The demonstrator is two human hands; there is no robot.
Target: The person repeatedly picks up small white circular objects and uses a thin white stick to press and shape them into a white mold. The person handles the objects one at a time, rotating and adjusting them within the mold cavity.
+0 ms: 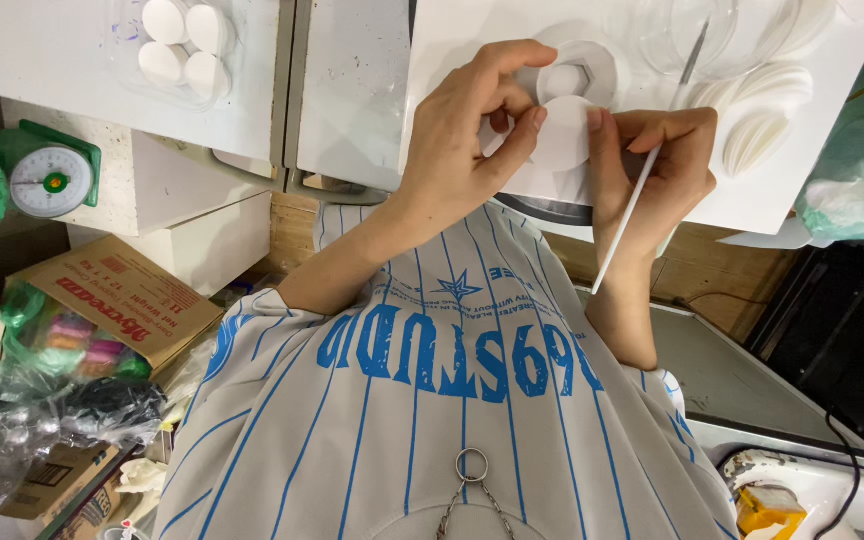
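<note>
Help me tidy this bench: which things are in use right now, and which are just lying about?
In use:
- white disc, pinched by the left hand
- thin white stick, held in the right hand

Lying about:
- green scale
- cardboard box
- tray of white rounds
- clear bowl

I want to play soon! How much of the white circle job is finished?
Four white rounds sitting in a clear tray look done. The left hand pinches one white disc while the right hand holds a thin stick. Stacked discs seem left.
</note>
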